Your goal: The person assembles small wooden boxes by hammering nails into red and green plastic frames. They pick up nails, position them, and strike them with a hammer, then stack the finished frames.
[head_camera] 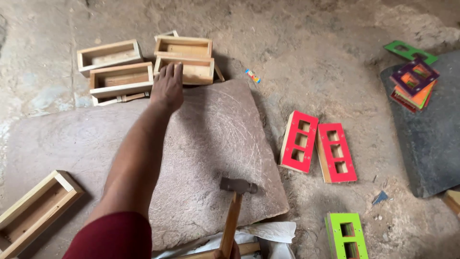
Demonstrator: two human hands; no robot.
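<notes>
Boxes (121, 79): pale bare wood. Two frames (299, 142): red faces. One frame (346, 235): bright green. Stacked frames (414, 82): purple, orange, green, red. Sleeve (112, 237): maroon. Slab (211, 144): grey-brown, scratched.

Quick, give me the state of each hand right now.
Left hand: open, fingers reaching onto a plain wooden box.
Right hand: mostly out of frame, closed on the hammer handle.

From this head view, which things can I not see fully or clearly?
- Right hand: cut off by the bottom edge; only the hammer handle shows its grip.
- Left hand: its fingertips cover part of a wooden box; contact is unclear.
- Green frame: lower part cut off by the bottom edge.
- Small striped item on the ground: too small to identify.
- Stacked coloured frames: lower ones hidden by the top one.
</notes>
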